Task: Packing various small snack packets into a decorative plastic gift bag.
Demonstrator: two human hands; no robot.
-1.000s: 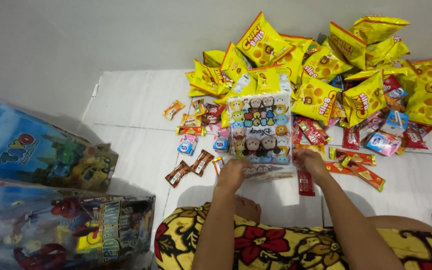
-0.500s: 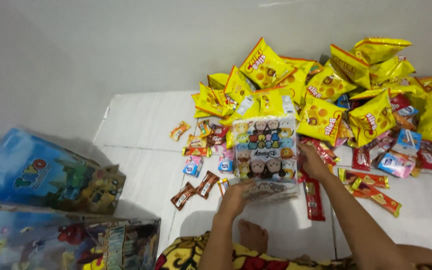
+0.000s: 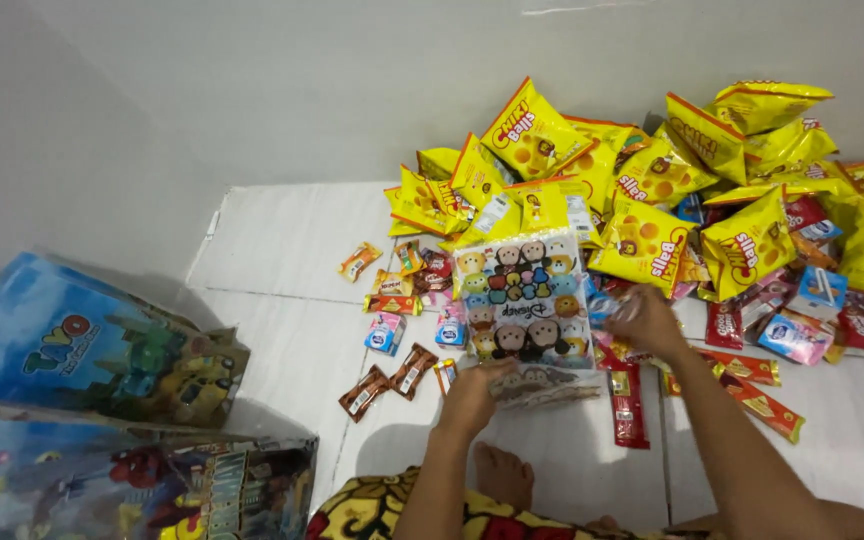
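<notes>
1. Head view: left hand (image 3: 472, 392) pinches the near bottom edge of a clear cartoon-printed bag (image 3: 524, 305), fingers closed on it. The bag lies flat on the white tiled floor (image 3: 282, 240), its long axis running away from the person.
2. Right hand (image 3: 647, 322) sits at the bag's right edge beside red snack bars (image 3: 627, 400); its grip is blurred, so I cannot tell. Yellow snack packs (image 3: 652, 190) are heaped beyond.

Yellow snack bags (image 3: 652, 190) heaped by wall — blue gift bags (image 3: 92, 350) left.
</notes>
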